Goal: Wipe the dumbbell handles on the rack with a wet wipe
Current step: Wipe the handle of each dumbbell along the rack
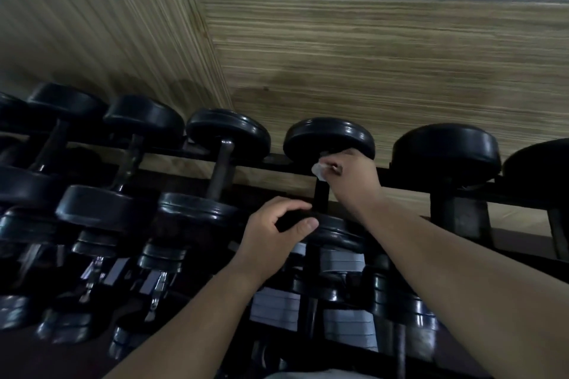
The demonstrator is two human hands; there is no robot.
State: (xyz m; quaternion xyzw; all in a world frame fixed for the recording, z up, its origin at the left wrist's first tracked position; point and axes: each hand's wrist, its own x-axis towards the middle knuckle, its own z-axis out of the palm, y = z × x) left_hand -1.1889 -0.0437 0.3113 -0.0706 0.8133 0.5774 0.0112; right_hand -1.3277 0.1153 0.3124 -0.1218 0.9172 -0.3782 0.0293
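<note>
Nearest, the left hand [277, 224] closed its grip round the near head of one dumbbell [329, 138]. Beyond it, the right hand [351, 175] pinched the single wet wipe [318, 168] against the handle [320, 194]. If the left hand loosened, the dumbbell might roll and trap fingers. At least six dumbbells lined the rack [462, 215].

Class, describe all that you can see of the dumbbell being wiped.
The dumbbell is black, with two round, glossy heads and a dark straight handle. It lies on the rack, pointing toward the wood wall. The right hand presses a pale wipe on the handle's far end; the left hand grips the near head.
</note>
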